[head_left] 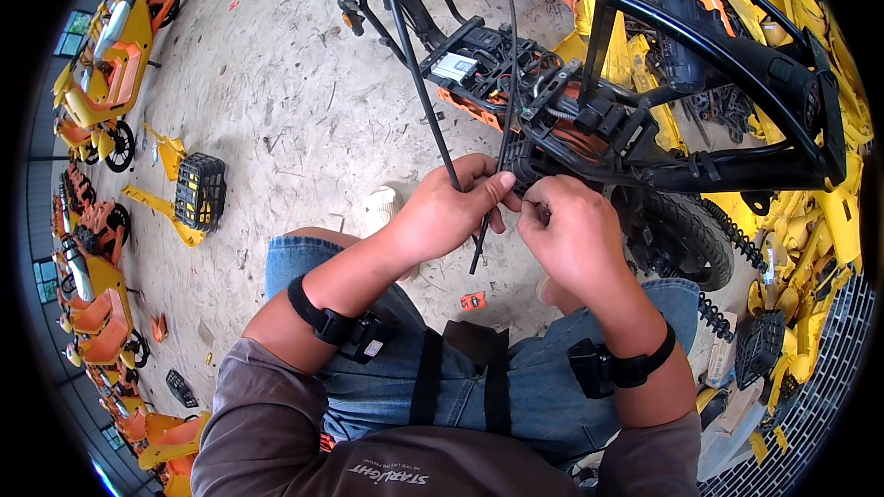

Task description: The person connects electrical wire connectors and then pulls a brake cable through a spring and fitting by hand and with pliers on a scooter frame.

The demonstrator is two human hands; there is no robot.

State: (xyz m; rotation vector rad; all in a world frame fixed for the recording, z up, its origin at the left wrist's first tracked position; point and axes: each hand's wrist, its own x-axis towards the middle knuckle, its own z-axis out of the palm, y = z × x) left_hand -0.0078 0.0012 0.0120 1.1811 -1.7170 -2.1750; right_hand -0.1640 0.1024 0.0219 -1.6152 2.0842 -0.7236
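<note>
My left hand (460, 202) is closed on thin black cables (429, 101) that hang from the upper part of a stripped black scooter frame (727, 64); their loose ends dangle below my fingers. My right hand (562, 221) is closed just to the right of my left thumb, its fingertips curled and pinched; what they hold is hidden. Behind my hands are an open deck with wiring and a silver box (453, 67). A rear wheel with a black tire (681, 244) sits to the right of my right hand.
Yellow and orange body panels (820, 248) are piled at the right, with coiled springs (737, 235). Rows of orange and yellow scooters (120, 64) line the left. A black basket (200, 189) and yellow parts lie on the concrete floor (258, 83). A small orange piece (472, 301) lies below my hands.
</note>
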